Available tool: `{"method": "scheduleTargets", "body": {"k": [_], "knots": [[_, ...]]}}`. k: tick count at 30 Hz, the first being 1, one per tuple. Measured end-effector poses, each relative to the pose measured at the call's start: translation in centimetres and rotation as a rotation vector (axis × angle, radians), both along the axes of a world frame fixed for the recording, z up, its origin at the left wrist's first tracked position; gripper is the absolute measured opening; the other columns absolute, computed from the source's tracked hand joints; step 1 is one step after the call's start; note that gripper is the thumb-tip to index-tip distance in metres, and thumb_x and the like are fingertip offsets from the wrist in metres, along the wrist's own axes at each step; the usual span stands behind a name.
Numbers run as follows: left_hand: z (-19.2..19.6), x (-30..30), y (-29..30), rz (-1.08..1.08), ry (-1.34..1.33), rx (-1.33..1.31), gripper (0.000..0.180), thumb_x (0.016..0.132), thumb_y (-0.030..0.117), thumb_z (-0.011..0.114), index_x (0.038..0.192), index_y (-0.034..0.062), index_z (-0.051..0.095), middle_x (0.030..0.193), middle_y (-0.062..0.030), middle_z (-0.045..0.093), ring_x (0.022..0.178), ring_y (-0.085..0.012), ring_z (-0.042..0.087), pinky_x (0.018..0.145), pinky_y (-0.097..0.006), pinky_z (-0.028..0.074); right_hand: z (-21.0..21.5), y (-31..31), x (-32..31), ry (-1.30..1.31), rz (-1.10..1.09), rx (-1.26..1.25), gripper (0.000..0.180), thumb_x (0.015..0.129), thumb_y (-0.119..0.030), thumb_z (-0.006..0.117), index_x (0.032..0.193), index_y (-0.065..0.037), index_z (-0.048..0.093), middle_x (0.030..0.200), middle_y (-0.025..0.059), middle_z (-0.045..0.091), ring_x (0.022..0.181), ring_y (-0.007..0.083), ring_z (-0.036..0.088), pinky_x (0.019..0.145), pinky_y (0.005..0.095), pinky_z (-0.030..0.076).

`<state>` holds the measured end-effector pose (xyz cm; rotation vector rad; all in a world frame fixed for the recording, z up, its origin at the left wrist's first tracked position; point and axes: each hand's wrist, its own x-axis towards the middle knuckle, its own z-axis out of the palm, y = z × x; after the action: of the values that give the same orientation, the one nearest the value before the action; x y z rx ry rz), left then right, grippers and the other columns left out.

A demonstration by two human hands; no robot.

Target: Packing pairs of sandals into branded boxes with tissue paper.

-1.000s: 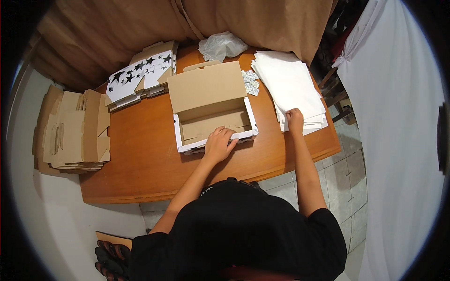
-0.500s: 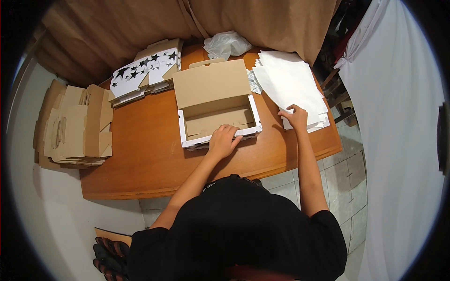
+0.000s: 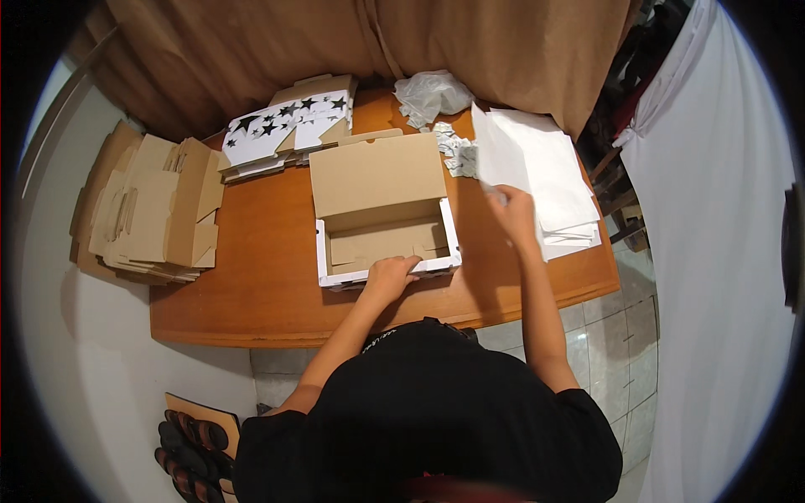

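Note:
In front of me stands an open cardboard box (image 3: 379, 178), white-edged outside and brown inside, its lid tipped back. Only bare cardboard shows on its floor. My left hand (image 3: 390, 278) is closed over the near wall of this box, fingers curled on the rim. To the right, my right hand (image 3: 513, 214) pinches the near left corner of a white paper sheet (image 3: 501, 151). That sheet's left side is raised off the paper stack (image 3: 560, 172) beneath it.
Flattened brown cartons (image 3: 151, 210) are piled at the left table edge. Behind them lie star-printed flat boxes (image 3: 289, 126). A clear plastic bag (image 3: 432, 94) and small patterned packets (image 3: 457, 152) sit at the back. A white cloth (image 3: 704, 210) hangs at right; sandals (image 3: 193, 453) are on the floor.
My right hand has closed on the top sheet and drawn its edge up and leftward from the stack. My left hand stays on the box's near wall. The view has shifted slightly.

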<state>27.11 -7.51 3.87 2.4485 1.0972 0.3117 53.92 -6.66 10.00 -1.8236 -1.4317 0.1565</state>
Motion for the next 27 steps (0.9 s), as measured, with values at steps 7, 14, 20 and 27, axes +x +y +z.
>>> {"method": "scheduleTargets", "body": {"k": [7,14,20,27], "knots": [[0.8,-6.1,-1.3,0.244,0.08,-0.032,0.039,0.068,0.025,0.072,0.105,0.0145,0.062,0.087,-0.0084,0.064,0.088,-0.028,0.06,0.079,-0.046,0.043,2.3,1.8,-16.1,0.095,0.527,-0.093,0.021,0.074,-0.018,0.058,0.083,-0.002,0.068,0.073,0.0212,0.063,0.069,0.0364,0.061,0.067,0.0415,0.05],[0.9,-12.8,-2.0,0.386,-0.234,0.054,0.053,0.067,0.017,0.072,0.116,0.0076,0.054,0.108,-0.0143,0.057,0.107,-0.0279,0.052,0.1,-0.043,0.033,0.5,4.1,-24.7,0.051,0.81,-0.292,0.024,0.073,-0.016,0.056,0.085,0.001,0.068,0.076,0.0255,0.061,0.073,0.0378,0.062,0.07,0.0427,0.05],[4.9,-18.4,-1.3,0.595,-1.075,-0.71,0.068,0.08,0.019,0.064,0.136,0.0094,0.026,0.126,-0.0234,0.04,0.104,-0.0251,0.052,0.083,-0.037,0.048,-3.3,6.4,-28.7,0.239,0.868,-0.281,0.029,0.079,-0.021,0.058,0.089,0.005,0.067,0.076,0.0206,0.065,0.065,0.0266,0.064,0.063,0.0351,0.05],[2.1,-18.9,2.0,0.675,-0.871,-0.557,0.067,0.07,0.01,0.073,0.127,0.0065,0.038,0.091,-0.0175,0.06,0.056,-0.0155,0.058,0.056,-0.028,0.051,-3.9,6.8,-29.8,0.648,0.698,-0.435,0.035,0.087,-0.029,0.055,0.101,0.003,0.061,0.071,0.007,0.057,0.059,0.0141,0.056,0.054,0.0267,0.046]]}}
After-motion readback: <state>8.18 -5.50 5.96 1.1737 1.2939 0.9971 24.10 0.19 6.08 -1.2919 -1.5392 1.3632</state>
